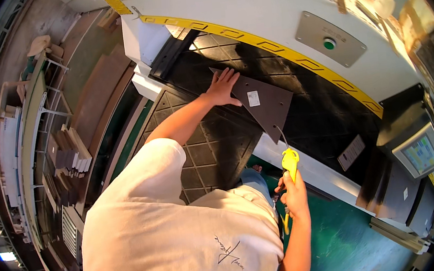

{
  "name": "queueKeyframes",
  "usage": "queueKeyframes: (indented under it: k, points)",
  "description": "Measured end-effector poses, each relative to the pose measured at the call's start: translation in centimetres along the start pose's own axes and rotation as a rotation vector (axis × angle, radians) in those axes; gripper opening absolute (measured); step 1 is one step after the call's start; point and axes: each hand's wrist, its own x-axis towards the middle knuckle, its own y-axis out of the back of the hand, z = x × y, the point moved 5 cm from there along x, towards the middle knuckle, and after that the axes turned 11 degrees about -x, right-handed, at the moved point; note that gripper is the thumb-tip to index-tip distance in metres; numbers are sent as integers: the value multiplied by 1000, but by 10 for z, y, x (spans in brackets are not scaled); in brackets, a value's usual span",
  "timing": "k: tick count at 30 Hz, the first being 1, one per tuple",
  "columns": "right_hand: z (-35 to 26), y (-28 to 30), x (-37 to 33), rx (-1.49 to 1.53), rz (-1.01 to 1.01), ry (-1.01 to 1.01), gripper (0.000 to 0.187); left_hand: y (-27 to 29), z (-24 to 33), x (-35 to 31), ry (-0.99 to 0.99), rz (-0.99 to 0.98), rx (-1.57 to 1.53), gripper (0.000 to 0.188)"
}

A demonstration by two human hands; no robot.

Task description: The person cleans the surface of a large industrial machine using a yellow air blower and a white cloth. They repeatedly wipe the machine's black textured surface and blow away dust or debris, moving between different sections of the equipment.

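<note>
A dark brown flat panel [264, 108] with a small white label and several drilled holes lies on the black ribbed bed of a machine. My left hand [222, 88] rests on its far left part, fingers spread. In my right hand [293, 193] is a yellow air blow gun [289, 160], held upright with my fingers wrapped round its handle. Its thin bent metal nozzle ends by a hole near the panel's closest corner. Whether the tip touches the panel, I cannot tell. Part of a yellow hose shows below my right hand.
Above the bed runs a white machine housing with a yellow strip [271, 45] and a green button [329, 44]. A touch screen [418, 150] stands at the right. Another labelled piece [351, 152] lies on the bed. Stacked boards [73, 149] fill the left side.
</note>
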Motion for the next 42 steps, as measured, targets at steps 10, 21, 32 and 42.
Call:
queueKeyframes:
  k: [10,21,32,42]
  points:
    - [-56,-47,62,-351,-139,74,42,-22,3,-75,-134,283,-168,96]
    - [-60,-22,43,-560,-39,138,50,8,63,-132,203,30,-450,86]
    - [25,78,-59,-165,-557,-38,34,17,115,-164,305,-288,-677,93]
    - [245,193,-270,265,-301,-125,42,14,315,-170,-29,-490,-861,86]
